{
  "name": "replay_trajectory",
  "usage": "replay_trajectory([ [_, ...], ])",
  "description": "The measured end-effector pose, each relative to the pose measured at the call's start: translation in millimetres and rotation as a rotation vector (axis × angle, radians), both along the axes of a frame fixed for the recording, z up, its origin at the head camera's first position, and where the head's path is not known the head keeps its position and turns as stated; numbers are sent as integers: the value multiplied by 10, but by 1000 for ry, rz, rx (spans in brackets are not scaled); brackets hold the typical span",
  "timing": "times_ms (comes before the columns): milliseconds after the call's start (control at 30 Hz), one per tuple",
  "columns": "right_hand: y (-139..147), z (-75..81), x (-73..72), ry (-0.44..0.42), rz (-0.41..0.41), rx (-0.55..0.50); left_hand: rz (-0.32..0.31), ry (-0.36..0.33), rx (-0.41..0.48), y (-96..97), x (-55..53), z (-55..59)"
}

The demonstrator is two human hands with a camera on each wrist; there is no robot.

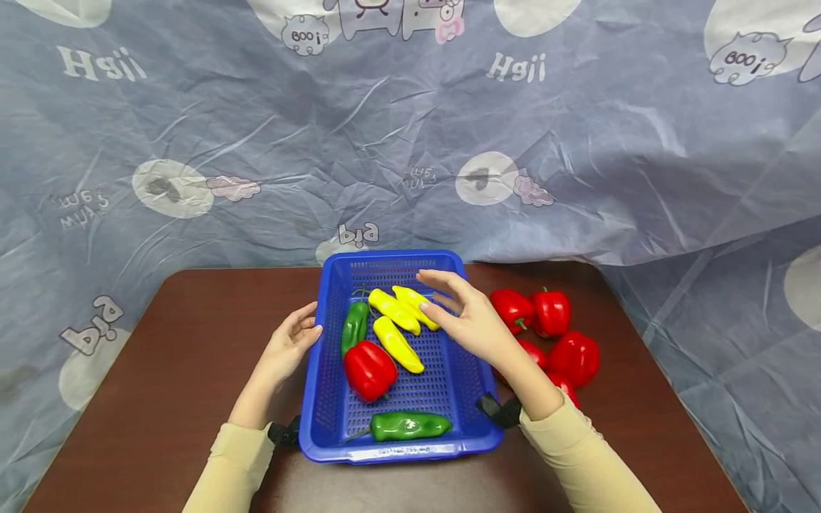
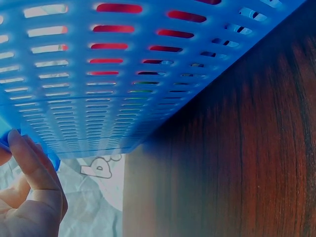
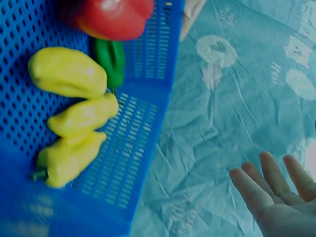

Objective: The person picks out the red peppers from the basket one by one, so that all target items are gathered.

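Note:
A blue plastic basket (image 1: pixel 400 454) with slotted walls stands on the table. My left hand (image 1: pixel 291 342) grips its left rim, thumb and fingers meeting on the edge in the left wrist view. Over the basket's right side hovers my right hand (image 1: pixel 471 320), fingers spread and holding nothing. Three yellow peppers (image 1: pixel 399 345) lie inside, the rear two close to the right hand. A red bell pepper (image 1: pixel 370 370) sits at the left, with a green pepper (image 1: pixel 354 328) behind it. Near the front wall another green pepper (image 1: pixel 410 425) lies sideways.
Several red bell peppers (image 1: pixel 574 358) are grouped on the brown table (image 1: pixel 212 335), right of the basket and partly behind the right forearm. A grey-blue printed cloth (image 1: pixel 385 142) hangs behind the table.

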State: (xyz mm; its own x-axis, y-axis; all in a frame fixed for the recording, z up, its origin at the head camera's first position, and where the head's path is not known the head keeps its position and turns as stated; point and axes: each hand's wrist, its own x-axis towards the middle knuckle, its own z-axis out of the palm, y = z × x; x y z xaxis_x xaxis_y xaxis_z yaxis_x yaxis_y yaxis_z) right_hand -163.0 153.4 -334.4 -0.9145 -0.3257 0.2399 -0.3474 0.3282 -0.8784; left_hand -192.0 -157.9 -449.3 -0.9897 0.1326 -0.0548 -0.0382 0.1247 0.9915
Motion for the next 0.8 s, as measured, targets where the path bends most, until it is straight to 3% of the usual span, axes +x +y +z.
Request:
replay_trajectory([
  [400,-355,-288,-194,-85,51,98,-6,3,-3,-5,-19,-21],
  [633,-498,-391,-218,-154,100,121,-5,10,0,-4,-23,-29],
  [800,-573,-453,-211,-163,143,195,5,-5,-16,-4,-26,-20],
])
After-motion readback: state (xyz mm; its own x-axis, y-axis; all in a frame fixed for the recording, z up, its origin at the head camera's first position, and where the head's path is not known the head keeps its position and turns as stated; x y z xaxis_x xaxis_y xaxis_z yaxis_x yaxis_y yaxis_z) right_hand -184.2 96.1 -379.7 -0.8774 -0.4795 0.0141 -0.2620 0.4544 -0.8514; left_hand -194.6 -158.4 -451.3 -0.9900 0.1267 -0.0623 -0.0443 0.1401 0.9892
